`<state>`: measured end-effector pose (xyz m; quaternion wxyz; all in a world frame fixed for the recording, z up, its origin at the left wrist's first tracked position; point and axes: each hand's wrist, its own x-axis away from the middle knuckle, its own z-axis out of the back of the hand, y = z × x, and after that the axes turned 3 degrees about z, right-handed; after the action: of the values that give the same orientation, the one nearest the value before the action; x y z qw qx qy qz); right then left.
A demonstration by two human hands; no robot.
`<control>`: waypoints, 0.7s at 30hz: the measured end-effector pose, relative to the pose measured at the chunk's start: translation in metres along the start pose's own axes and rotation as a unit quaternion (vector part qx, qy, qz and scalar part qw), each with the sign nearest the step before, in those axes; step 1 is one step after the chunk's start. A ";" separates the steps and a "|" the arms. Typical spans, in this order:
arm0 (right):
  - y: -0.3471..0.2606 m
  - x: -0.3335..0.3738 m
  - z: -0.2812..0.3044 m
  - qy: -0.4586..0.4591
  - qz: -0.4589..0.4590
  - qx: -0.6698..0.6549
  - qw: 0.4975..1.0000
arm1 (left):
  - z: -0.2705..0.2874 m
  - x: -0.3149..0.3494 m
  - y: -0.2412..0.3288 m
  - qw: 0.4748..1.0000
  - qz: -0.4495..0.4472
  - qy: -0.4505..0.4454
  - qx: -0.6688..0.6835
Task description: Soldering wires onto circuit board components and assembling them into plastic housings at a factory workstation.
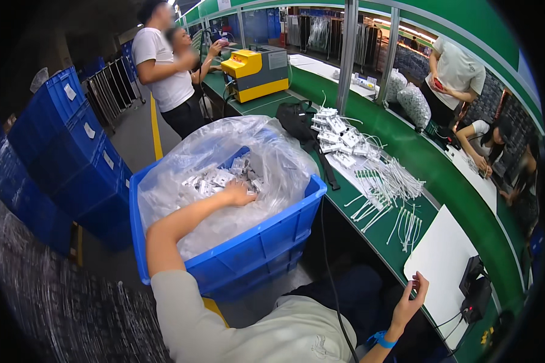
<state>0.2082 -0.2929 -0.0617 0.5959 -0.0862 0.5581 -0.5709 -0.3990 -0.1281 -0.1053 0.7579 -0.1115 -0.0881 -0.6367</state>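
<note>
The left hand [239,195] is reaching into the clear plastic liner bag [266,151] inside the blue plastic crate [254,248], fingers resting on small white plastic parts [215,178]. The right hand [413,297] is hovering open at the edge of the green surface [430,175], just beside a white rectangular sheet [442,260].

The crate [254,242] is bright blue, lined with a clear, glossy bag [181,163]. The parts [215,178] inside it are white and grey. The worktop [460,199] is green, with a white sheet [445,260] lying on it. The pile of parts [339,136] and the cables [393,187] on the worktop are white. The machine [257,72] is yellow with a grey top. The stacked crates [60,157] are dark blue. A blue band [381,340] circles the right wrist; the sleeve [224,327] is pale beige.
</note>
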 end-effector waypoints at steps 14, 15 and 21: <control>0.007 -0.009 0.006 -0.009 -0.019 0.013 1.000 | 0.012 0.048 0.004 0.990 -0.129 0.029 0.058; 0.006 -0.011 0.008 -0.019 -0.012 0.012 1.000 | 0.015 0.051 0.006 0.993 -0.106 -0.011 0.045; -0.006 -0.028 0.010 -0.038 0.011 -0.015 0.999 | 0.020 0.080 -0.001 0.995 -0.095 -0.011 -0.023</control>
<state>0.2201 -0.2786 -0.0377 0.6213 -0.1110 0.5446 -0.5523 -0.3858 -0.1980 -0.0638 0.6901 -0.1269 -0.0922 -0.7065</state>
